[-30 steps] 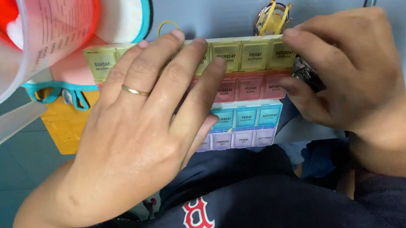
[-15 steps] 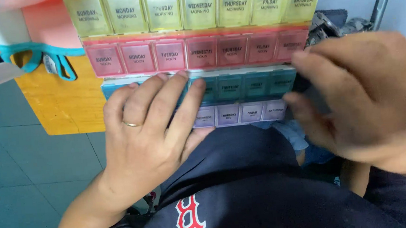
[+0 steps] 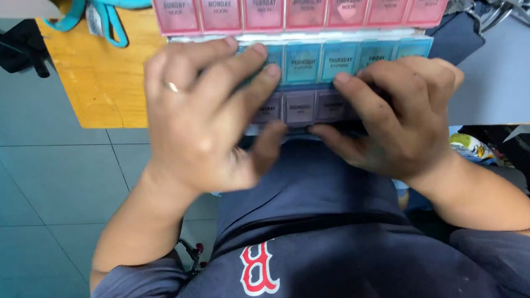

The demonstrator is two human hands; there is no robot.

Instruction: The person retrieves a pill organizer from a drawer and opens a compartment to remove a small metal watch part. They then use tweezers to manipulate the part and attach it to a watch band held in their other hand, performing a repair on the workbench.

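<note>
Teal tiled floor [image 3: 42, 198] beneath a yellow wooden tabletop [image 3: 105, 79].

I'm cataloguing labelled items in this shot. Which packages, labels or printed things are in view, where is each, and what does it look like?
Pill organiser: on the table edge, under both hands; rows of small square lidded compartments.
Pink row: farthest, translucent pink lids with dark print.
Teal row: middle, partly under the left hand.
Purple-grey row: nearest, between left hand and right hand.
Shirt emblem: red and white, on dark fabric.

Both hands press flat on a weekly pill organizer [image 3: 333, 55] at the table [image 3: 506, 86] edge, the left hand [image 3: 202, 116] with a ring covering the blue and grey rows at nine o'clock, the right hand [image 3: 395, 116] on the grey row at three o'clock.
</note>
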